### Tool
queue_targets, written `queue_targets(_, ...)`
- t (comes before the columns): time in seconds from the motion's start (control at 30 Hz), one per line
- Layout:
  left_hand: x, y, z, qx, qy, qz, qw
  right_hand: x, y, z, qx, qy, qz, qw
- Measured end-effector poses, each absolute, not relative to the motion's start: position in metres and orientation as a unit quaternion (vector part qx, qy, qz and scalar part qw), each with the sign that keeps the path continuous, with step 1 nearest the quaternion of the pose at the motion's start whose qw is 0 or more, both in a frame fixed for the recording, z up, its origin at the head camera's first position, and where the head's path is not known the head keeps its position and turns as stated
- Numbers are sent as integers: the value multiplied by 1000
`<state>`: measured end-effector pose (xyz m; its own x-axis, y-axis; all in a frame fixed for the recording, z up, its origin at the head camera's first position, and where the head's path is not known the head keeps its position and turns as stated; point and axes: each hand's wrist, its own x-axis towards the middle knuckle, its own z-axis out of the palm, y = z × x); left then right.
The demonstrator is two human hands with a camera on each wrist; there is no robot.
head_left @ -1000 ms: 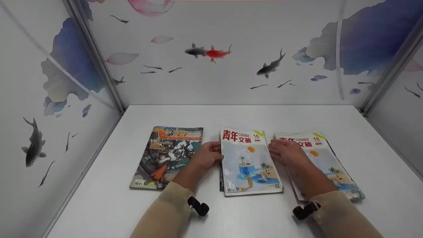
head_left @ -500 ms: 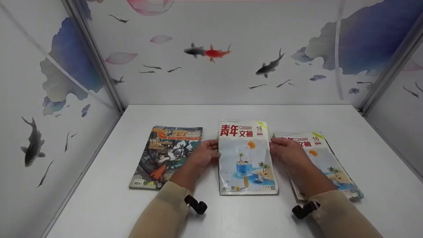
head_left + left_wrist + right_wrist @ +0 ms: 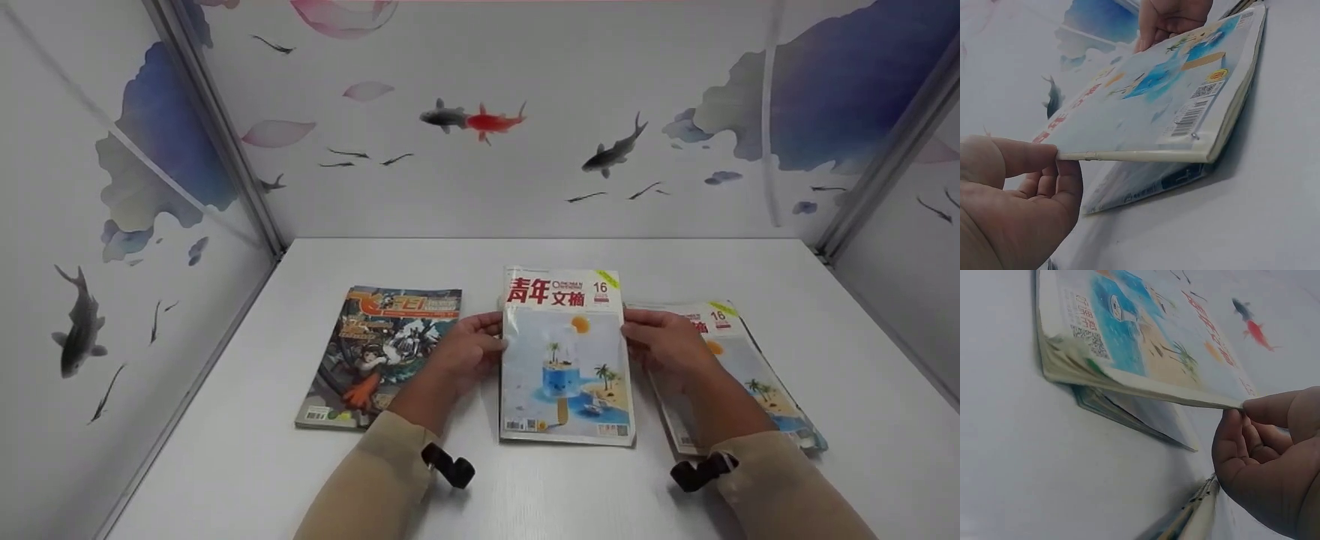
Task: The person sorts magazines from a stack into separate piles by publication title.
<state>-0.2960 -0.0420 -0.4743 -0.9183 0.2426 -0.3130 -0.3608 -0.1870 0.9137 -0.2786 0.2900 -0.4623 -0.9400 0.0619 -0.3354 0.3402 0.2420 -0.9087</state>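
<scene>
Both hands hold a magazine (image 3: 566, 360) with a beach and ice-lolly cover in the middle of the table. The left hand (image 3: 469, 349) pinches its left edge, thumb on top and fingers beneath. At the opposite edge, the right hand (image 3: 667, 341) pinches in the same way. The wrist views show this magazine tilted, its far part raised above a lower magazine (image 3: 1162, 188). The near edge stays low, close to the lower magazine (image 3: 1129, 419). From the head view, the lower one is almost wholly hidden.
A dark comic-style magazine (image 3: 382, 337) lies left of the hands, partly behind the left forearm. On the right lies another magazine (image 3: 757, 382) with the same beach cover, partly under the right forearm. Printed white panels (image 3: 510, 195) enclose the white table (image 3: 547, 502) at back and sides.
The held magazine has straightened, and its far edge has risen. It now covers the magazine below, whose left edge showed a second ago. Both hands have moved slightly with it and keep their grip.
</scene>
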Motion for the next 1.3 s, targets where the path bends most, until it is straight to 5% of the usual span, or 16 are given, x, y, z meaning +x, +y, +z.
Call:
queue_targets(0.6,-284,13,-464,2,590,788,176,-265,340,-441,119,738,-658,89)
queue_targets(1.3,-257,137,-475,-63,553,817,150,-248,443,-442,156,702,-691,74)
